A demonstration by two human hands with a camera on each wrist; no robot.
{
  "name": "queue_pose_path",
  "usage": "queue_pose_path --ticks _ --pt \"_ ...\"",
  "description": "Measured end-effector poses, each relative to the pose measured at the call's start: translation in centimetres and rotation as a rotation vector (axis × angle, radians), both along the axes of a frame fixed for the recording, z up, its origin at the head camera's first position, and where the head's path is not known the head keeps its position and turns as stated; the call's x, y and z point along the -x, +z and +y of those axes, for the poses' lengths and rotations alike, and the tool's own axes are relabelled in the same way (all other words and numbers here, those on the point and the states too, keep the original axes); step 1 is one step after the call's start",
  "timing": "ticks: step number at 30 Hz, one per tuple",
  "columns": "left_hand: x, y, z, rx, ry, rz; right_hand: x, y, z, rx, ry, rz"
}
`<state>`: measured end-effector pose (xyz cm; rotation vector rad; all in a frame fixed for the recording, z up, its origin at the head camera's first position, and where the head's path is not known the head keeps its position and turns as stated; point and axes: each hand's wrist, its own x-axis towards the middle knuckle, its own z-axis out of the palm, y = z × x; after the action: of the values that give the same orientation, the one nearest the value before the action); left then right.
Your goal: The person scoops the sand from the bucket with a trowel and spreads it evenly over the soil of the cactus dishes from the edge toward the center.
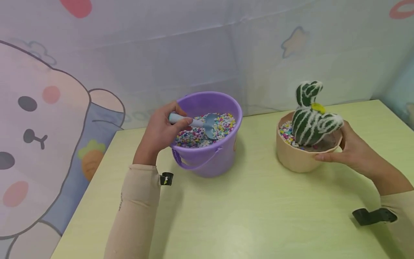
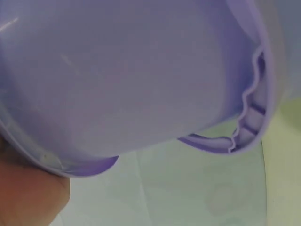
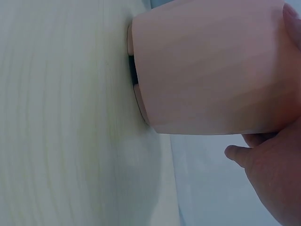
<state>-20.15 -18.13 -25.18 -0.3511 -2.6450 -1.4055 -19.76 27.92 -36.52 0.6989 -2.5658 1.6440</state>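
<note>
My left hand point(image 1: 163, 126) grips the light blue handle of a small scoop point(image 1: 211, 126) over the purple bucket point(image 1: 223, 158). The scoop's blade rests among small multicoloured pebbles point(image 1: 194, 138) inside. At the right, my right hand point(image 1: 359, 153) holds the rim of a beige pot point(image 1: 292, 160), thumb on the front and fingers behind. A green and white knitted cactus point(image 1: 307, 126) with a yellow flower leans to the right in that pot, with pebbles point(image 1: 286, 133) on its left side. In the right wrist view the pot's base point(image 3: 141, 101) stands on the table.
Both vessels stand on a pale yellow-green table point(image 1: 245, 216). The bucket's handle point(image 1: 194, 166) hangs down at its front. Behind the table is a cloth backdrop point(image 1: 194, 54) printed with a cartoon animal and stars.
</note>
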Motion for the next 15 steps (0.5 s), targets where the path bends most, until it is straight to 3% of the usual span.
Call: queue_pose_path --ticks 7,11,15 --pt "0.1 -0.2 0.4 0.015 0.054 -0.055 -0.2 -0.4 0.3 0.000 0.004 -0.032" --pt "0.0 -0.3 0.8 0.006 0.084 -0.043 -0.1 -0.3 0.6 0.021 0.020 -0.044" --pt "-0.1 -0.2 1.3 0.061 0.129 -0.019 -0.2 -0.4 0.8 0.018 0.026 -0.032"
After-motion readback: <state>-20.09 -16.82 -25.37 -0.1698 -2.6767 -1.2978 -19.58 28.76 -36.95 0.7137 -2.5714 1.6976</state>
